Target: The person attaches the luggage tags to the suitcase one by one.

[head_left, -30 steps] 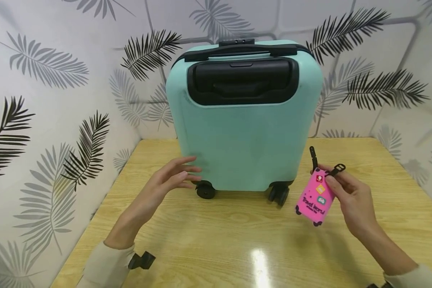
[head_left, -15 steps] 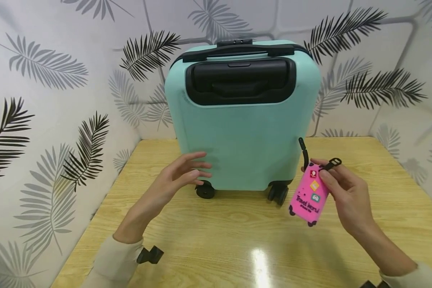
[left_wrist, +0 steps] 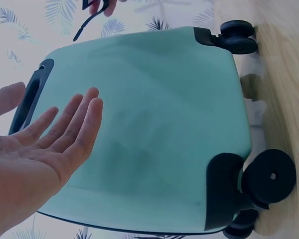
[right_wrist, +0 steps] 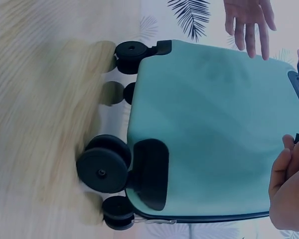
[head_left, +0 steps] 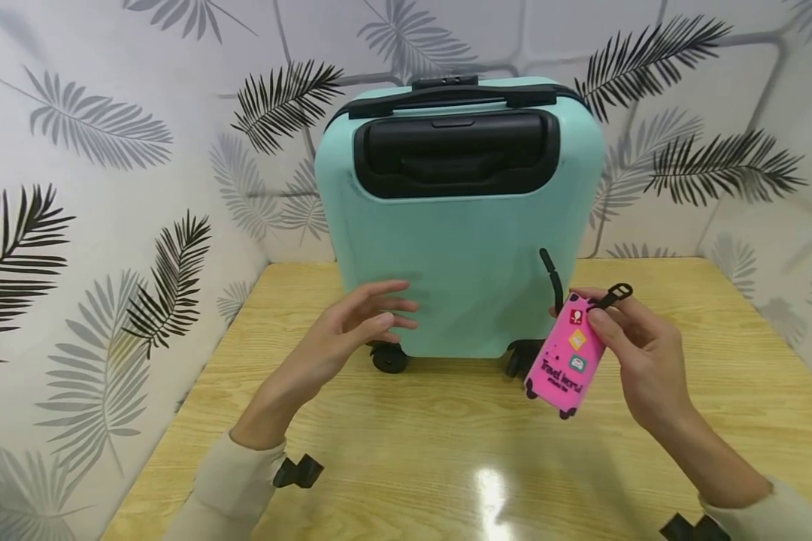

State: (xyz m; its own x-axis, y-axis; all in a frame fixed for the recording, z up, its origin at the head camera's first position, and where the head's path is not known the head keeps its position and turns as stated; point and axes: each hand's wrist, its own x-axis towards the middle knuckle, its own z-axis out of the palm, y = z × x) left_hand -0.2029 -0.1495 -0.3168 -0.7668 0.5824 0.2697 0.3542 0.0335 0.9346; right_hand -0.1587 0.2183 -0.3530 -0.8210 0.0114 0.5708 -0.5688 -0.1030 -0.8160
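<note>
Pinching a bright pink, black-cornered tag (head_left: 560, 359), the right hand (head_left: 646, 361) faces the relaxed left hand (head_left: 341, 330).

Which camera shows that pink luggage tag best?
The head view: the luggage tag faces the camera, its lettering showing. The right wrist view catches a thin pink sliver at its right edge; the left wrist view, only dark strap near the top.

Tilted pink luggage tag (head_left: 565, 356), strap (head_left: 552, 275) unfastened
</note>
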